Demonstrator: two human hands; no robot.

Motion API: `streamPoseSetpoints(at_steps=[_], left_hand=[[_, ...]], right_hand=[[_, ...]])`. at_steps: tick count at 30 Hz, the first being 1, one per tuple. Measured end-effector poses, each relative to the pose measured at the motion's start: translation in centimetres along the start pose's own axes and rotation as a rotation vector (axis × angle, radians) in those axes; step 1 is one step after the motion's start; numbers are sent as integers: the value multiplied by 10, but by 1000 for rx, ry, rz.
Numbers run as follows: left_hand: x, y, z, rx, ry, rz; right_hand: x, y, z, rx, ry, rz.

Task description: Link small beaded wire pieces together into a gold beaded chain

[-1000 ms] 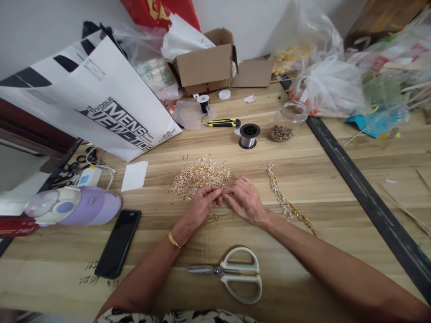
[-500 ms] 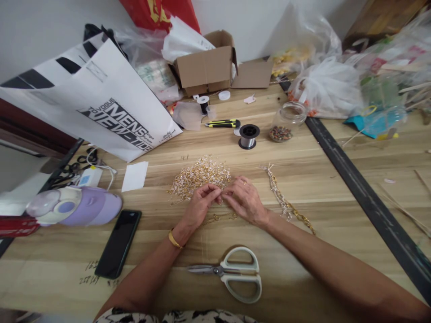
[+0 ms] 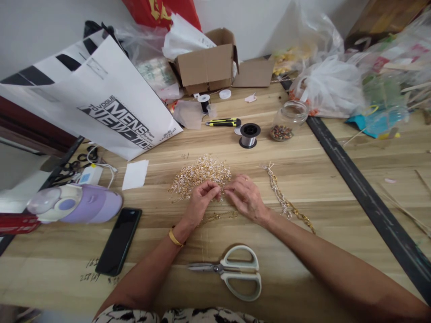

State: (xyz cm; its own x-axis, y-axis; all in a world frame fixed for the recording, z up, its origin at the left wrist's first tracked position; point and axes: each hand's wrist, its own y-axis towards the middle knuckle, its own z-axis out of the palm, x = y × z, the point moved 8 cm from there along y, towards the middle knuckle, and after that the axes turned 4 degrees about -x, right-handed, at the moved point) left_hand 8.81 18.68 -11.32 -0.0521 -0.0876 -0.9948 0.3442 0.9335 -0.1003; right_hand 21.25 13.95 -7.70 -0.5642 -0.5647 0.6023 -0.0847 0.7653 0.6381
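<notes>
Single head view, taken from above and behind the left hand [image 3: 204,199] and right hand [image 3: 247,199]. Faces forward and down at the counter [image 3: 319,188]. Close enough to include both forearms [image 3: 303,244]; coverage extends beyond the hands to the wall [image 3: 251,24].

The pile of small pieces [image 3: 197,174] mixes gold and silver, as do the bundled chains [image 3: 276,192]. The scissors [image 3: 219,268] have cream handles and grey blades. The bottle [image 3: 90,204] is lilac and cream, the phone [image 3: 119,242] black, the cutter [image 3: 225,122] yellow and black. The bag [image 3: 112,96] carries black lettering on white; brown grain streaks the pale tabletop [image 3: 158,287].
</notes>
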Motion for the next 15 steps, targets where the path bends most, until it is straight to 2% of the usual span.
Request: streamPoseSetpoints(at_steps=[3,10,15], left_hand=[[-8,0,0,-16,140,80],[-27,-6,24,111,645,472],[-26,-11,38,201,784,564]], right_hand=[[-8,1,-5,-55,46,106],[-30,-2,-18,-236,230,331],[-51,-6,-27,-386,316,484]])
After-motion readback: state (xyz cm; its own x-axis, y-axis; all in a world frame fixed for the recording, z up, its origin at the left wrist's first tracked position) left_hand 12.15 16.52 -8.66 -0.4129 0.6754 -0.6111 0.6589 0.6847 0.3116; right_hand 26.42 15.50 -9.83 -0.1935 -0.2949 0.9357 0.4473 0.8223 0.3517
